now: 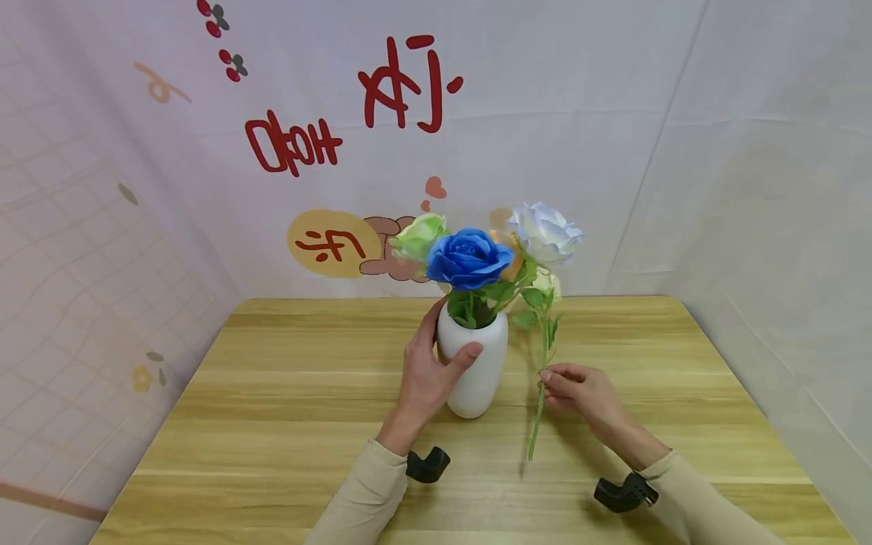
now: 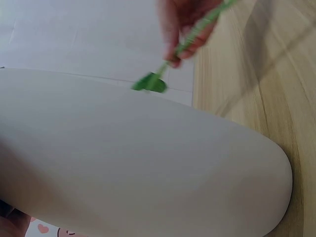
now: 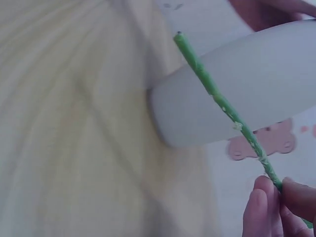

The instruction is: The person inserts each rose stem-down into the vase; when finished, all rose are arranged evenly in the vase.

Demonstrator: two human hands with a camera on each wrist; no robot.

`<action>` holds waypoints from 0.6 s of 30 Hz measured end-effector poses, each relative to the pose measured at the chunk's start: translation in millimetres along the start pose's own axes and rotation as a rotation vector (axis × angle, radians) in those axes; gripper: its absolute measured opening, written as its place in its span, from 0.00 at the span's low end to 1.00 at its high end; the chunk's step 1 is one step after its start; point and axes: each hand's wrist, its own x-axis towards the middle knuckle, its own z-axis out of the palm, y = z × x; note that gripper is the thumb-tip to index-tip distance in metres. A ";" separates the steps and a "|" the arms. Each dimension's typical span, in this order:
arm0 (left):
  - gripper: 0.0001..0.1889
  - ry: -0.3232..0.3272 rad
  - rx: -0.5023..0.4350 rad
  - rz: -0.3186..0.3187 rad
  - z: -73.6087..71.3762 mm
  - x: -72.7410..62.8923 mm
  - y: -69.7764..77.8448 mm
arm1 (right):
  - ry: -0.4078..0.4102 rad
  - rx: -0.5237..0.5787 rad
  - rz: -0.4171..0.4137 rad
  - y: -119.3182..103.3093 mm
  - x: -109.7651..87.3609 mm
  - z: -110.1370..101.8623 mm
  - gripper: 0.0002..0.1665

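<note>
A white vase (image 1: 473, 371) stands upright on the table, with a blue rose (image 1: 468, 259), a pale green rose (image 1: 421, 238) and green leaves at its mouth. My left hand (image 1: 431, 371) grips the vase's upper left side, thumb across its front. To the right, my right hand (image 1: 579, 393) pinches the green stem of a pale blue-white rose (image 1: 545, 233) between thumb and fingers. The rose is held nearly upright beside the vase, bloom at the top. In the right wrist view the cut stem (image 3: 222, 106) crosses in front of the vase. An orange flower is partly hidden behind the blooms.
A wood-grain table (image 1: 272, 393) lies under both hands. White cloth walls (image 1: 579, 68) with printed red characters and cartoon figures enclose it at the back and sides. Each wrist wears a black camera mount (image 1: 428, 465). A pale yellow bloom (image 1: 547, 283) shows behind the held stem.
</note>
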 end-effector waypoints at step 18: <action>0.52 -0.007 -0.003 0.010 -0.1 -0.5 0.7 | 0.125 0.238 -0.363 -65.0 -29.6 -5.3 0.07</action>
